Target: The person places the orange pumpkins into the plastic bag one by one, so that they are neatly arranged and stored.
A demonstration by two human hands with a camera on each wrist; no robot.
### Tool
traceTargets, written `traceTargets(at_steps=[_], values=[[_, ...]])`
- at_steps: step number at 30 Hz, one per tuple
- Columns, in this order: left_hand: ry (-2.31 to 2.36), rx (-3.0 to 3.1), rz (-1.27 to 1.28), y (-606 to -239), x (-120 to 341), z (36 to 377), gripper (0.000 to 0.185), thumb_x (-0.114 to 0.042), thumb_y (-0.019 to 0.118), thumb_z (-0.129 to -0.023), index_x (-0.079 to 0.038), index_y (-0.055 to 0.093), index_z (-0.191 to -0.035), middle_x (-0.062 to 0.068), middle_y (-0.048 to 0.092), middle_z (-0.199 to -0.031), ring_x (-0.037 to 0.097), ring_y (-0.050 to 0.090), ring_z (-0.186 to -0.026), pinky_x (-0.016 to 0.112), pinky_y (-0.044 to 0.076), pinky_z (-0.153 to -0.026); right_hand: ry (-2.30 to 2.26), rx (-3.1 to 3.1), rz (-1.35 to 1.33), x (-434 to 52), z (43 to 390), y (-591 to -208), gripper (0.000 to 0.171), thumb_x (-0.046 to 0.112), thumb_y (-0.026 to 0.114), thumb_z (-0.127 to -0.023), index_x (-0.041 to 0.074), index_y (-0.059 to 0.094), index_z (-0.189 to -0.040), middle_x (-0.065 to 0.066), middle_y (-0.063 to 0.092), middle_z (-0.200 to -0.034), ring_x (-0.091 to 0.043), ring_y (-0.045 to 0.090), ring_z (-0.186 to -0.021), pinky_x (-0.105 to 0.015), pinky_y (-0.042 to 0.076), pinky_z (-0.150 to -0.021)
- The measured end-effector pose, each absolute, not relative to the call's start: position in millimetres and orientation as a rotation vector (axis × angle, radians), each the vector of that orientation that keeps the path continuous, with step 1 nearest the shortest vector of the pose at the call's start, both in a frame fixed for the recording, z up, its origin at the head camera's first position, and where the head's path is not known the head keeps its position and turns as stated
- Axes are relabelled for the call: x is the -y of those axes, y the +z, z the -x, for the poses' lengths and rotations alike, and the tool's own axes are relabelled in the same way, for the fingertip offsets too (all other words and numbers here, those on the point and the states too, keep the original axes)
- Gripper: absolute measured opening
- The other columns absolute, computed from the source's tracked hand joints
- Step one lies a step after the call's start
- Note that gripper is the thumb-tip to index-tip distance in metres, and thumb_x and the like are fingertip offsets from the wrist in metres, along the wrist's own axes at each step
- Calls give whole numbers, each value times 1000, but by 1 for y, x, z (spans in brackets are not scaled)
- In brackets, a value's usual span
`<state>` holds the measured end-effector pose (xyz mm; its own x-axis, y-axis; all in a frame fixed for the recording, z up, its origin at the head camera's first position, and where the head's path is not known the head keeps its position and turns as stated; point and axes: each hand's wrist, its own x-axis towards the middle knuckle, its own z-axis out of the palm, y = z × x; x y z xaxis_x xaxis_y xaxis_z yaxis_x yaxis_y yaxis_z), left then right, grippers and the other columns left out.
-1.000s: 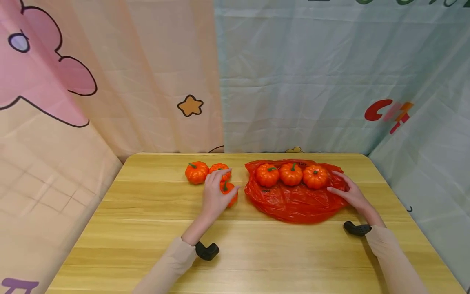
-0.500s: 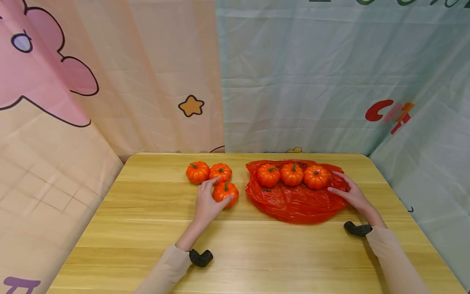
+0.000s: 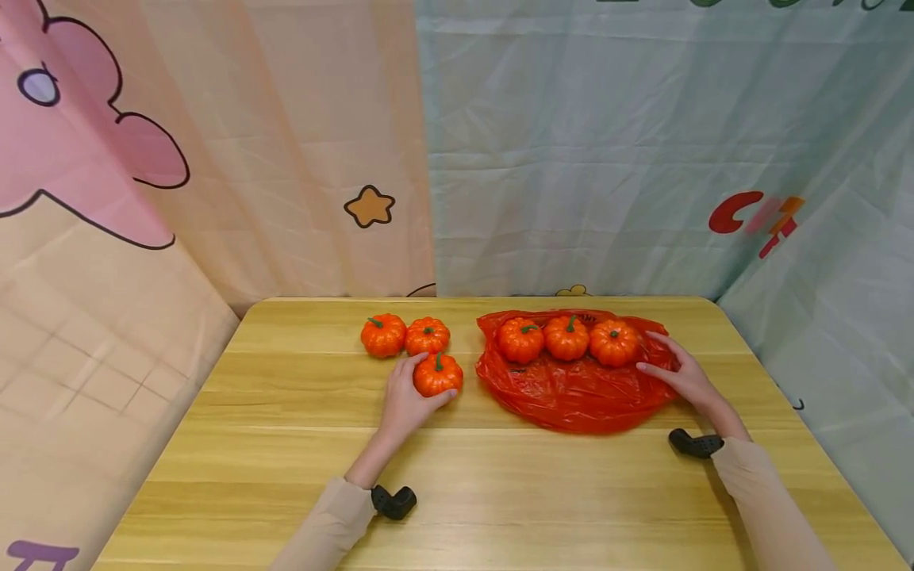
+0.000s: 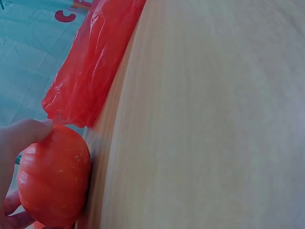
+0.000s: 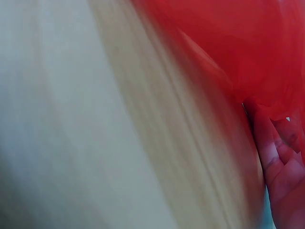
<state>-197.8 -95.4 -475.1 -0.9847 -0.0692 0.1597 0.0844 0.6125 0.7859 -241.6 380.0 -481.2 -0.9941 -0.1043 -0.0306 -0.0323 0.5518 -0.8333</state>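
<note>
In the head view, my left hand (image 3: 408,403) holds a small orange pumpkin (image 3: 439,375) from its left side, the thumb in front and the fingers behind. The left wrist view shows the thumb against the same pumpkin (image 4: 55,176), which sits at the table surface. My right hand (image 3: 689,379) rests at the right edge of a red plastic bag (image 3: 571,404), thumb and fingers spread apart. In the right wrist view, red film (image 5: 238,52) partly covers its fingertips. On the bag lie three small pumpkins (image 3: 566,339) in a row.
Behind the held pumpkin, two more pumpkins, a left one (image 3: 383,335) and a right one (image 3: 428,336), sit side by side. The wooden table (image 3: 543,500) has its back edge close to a printed curtain (image 3: 571,159). Each wrist bears a black device (image 3: 394,503).
My left hand has drawn back to the left and down, then settled around the front pumpkin with its fingers closer in. My right hand and the bag look unchanged.
</note>
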Motion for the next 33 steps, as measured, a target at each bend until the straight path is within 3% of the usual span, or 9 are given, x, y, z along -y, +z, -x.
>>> traceTargets(at_steps=[11,33], values=[[-1253,2693,8,-469,96,198,77,-35,86,-66,-5,53,-129,20,49,-138,38,46,-128,54,39,-106,-1485,-2685,138,-381,245,-481,74,32,61,-94,8,21,-152,-27,22,-154,-45,23,-136,-68,24,-107],[-1253,2627,27,-464,85,189,76,-30,86,-66,2,53,-128,21,56,-125,38,55,-116,51,46,-99,-1498,-2693,134,-381,243,-483,72,29,61,-94,8,23,-151,-28,22,-153,-46,21,-136,-68,22,-107]])
